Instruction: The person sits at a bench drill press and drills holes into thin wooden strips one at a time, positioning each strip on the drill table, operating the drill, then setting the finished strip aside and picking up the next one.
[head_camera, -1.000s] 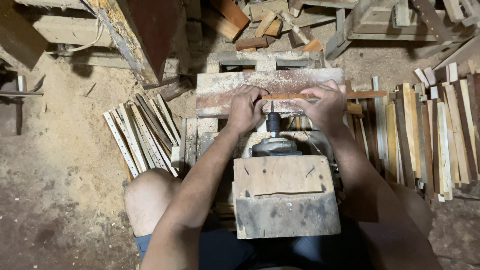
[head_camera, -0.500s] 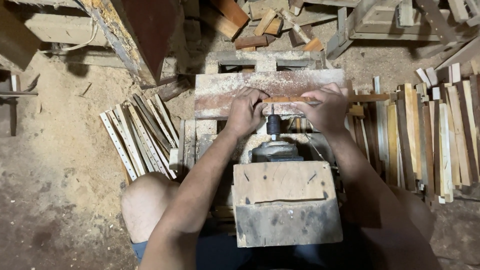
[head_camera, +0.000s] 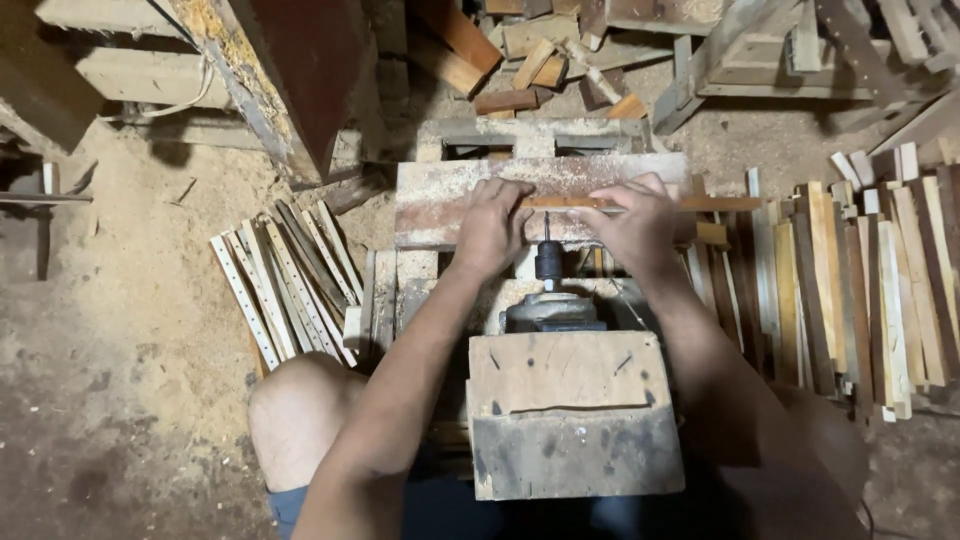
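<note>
I see no packages, labels, signs or screens anywhere in my view; everything in front of me is bare wood, sawdust and a machine, with nothing wrapped, printed or lit.

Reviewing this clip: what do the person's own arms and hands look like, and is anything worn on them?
Both arms are bare from the upper arm down: no sleeves show. The left hand and right hand are bare too, with no gloves; no watch, band or ring is visible. Dark blue shorts show at the bottom edge.
</note>
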